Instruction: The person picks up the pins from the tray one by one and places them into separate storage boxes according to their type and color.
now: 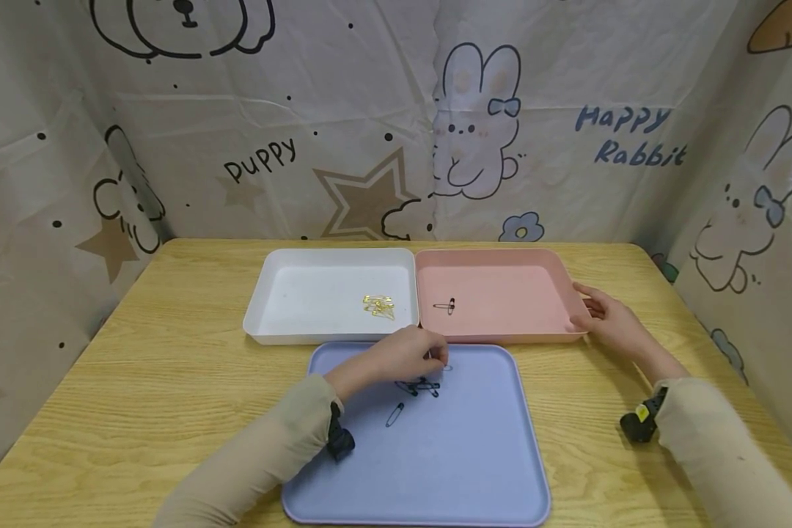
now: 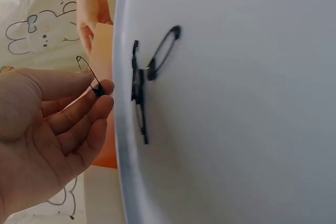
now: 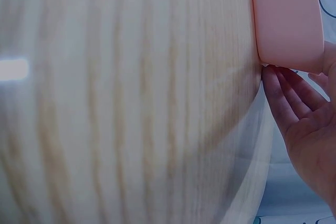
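My left hand [image 1: 405, 356] pinches a black safety pin [image 2: 89, 77] between thumb and fingers, above the far part of the blue tray [image 1: 462, 455]. Below that hand lies a small pile of black safety pins [image 1: 425, 387] on the tray. One more black safety pin [image 1: 394, 414] lies apart, nearer the front. At the right end of the pink tray [image 1: 501, 293], my right hand [image 1: 610, 323] holds the wall, with the thumb at the rim and fingers against the outside. A few black safety pins [image 1: 450, 306] rest inside the pink tray.
A white tray [image 1: 303, 293] stands against the pink tray's left side, with several gold safety pins [image 1: 378, 306] in it. All the trays sit on a wooden table [image 1: 138, 411]. A printed curtain [image 1: 369, 110] hangs behind and at both sides.
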Motion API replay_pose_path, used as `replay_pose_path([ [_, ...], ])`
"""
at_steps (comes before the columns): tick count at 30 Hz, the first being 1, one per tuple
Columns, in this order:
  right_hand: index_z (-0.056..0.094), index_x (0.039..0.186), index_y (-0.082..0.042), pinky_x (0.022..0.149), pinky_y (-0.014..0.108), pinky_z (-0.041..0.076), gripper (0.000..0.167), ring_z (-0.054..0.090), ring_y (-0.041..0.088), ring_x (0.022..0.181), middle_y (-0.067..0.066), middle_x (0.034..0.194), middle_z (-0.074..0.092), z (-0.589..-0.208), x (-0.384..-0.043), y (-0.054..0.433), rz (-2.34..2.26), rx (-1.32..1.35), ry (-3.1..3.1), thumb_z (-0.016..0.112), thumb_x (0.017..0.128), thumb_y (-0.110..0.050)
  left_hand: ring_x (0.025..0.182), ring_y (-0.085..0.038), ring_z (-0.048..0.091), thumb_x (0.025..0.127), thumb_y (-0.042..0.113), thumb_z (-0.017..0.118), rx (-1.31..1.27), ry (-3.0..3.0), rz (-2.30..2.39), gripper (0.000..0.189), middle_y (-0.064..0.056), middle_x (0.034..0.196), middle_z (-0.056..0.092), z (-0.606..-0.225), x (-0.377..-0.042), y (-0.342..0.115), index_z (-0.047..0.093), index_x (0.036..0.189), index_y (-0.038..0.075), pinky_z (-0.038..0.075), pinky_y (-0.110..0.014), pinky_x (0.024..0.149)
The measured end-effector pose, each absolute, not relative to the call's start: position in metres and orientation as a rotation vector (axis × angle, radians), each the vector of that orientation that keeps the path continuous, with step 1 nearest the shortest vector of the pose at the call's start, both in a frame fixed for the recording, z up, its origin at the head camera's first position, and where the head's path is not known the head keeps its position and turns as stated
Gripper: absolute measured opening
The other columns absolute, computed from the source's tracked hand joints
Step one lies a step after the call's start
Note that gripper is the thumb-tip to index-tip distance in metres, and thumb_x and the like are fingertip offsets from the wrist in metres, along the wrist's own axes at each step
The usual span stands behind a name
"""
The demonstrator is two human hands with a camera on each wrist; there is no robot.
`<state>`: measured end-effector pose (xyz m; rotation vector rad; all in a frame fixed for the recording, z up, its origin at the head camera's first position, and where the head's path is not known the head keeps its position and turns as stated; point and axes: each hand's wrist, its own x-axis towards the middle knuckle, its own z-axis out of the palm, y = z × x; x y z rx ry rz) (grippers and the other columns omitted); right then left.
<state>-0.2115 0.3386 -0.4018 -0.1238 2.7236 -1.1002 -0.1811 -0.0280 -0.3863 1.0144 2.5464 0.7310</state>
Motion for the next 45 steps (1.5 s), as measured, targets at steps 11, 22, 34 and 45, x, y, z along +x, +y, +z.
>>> replay_pose_path([
  [11, 0.01, 0.147, -0.011, 0.1, 0.056, 0.026, 0.075, 0.026, 0.046, 0.128, 0.03, 0.143, 0.022, -0.402, -0.211, 0.338, -1.084, -0.097, 2.723, 0.052, 0.091, -0.039, 0.069, -0.008, 0.052, 0.088, 0.017, 0.06, 0.979, 2.561, 0.887, 0.005, 0.008, 0.077, 0.06, -0.37, -0.191, -0.029, 0.064, 0.087, 0.016, 0.043, -0.019, 0.061],
  [22, 0.011, 0.147, -0.01, 0.1, 0.056, 0.026, 0.074, 0.028, 0.045, 0.127, 0.03, 0.142, 0.023, -0.399, -0.212, 0.337, -1.083, -0.122, 2.726, 0.052, 0.091, -0.036, 0.063, -0.009, 0.049, 0.088, 0.019, 0.059, 0.926, 2.571, 1.029, 0.005, -0.005, 0.081, 0.063, -0.366, -0.211, -0.026, 0.062, 0.086, 0.016, 0.04, -0.019, 0.054],
  [34, 0.011, 0.147, -0.01, 0.1, 0.057, 0.026, 0.073, 0.027, 0.046, 0.127, 0.031, 0.143, 0.022, -0.398, -0.211, 0.337, -1.099, -0.123, 2.721, 0.052, 0.091, -0.036, 0.073, -0.014, 0.053, 0.089, 0.02, 0.059, 0.908, 2.467, 1.177, 0.01, -0.008, 0.086, 0.064, -0.37, -0.242, -0.012, 0.066, 0.089, 0.014, 0.042, -0.021, 0.057],
  [45, 0.013, 0.146, -0.008, 0.1, 0.057, 0.026, 0.07, 0.029, 0.046, 0.126, 0.031, 0.142, 0.024, -0.401, -0.211, 0.338, -1.09, -0.146, 2.741, 0.049, 0.093, -0.035, 0.069, -0.015, 0.054, 0.09, 0.014, 0.057, 0.849, 2.482, 1.156, 0.013, -0.012, 0.084, 0.064, -0.378, -0.259, -0.001, 0.067, 0.093, 0.006, 0.042, -0.02, 0.057],
])
